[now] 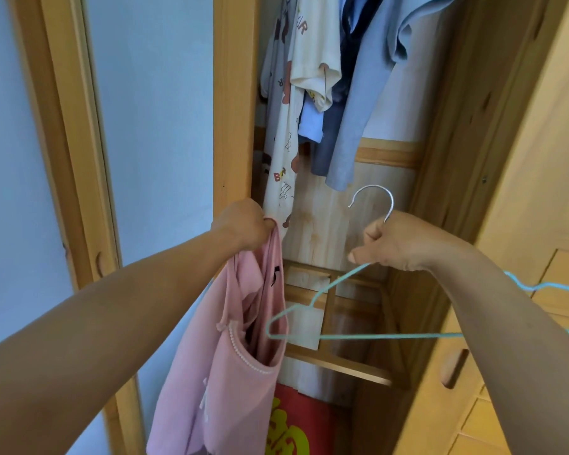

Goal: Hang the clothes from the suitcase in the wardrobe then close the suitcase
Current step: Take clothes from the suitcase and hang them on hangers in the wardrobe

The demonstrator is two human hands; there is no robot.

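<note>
Both arms reach up toward the open wooden wardrobe [234,93]. The left hand [243,226] has its grip closed around the bunched top of a pink garment [211,356], fingers curled tight on the fabric, so that the garment hangs straight down from the fist in front of the wardrobe's left post. A row of small white beads edges the garment's open neckline, and a little dark mark shows on the fabric higher up. The right hand [398,241] has its grip closed on the neck of a pale turquoise wire hanger [322,290], just below the silver hook, which stands up above the knuckles. The hanger's left shoulder tip is poked into the neckline opening of the pink garment, while its bottom bar runs off to the right behind the right forearm. Higher inside the wardrobe hang other clothes: a cream printed garment [312,50], a light blue top [375,77] and a dark blue piece between them. At the bottom of the wardrobe lies something red with yellow shapes [296,428].
</note>
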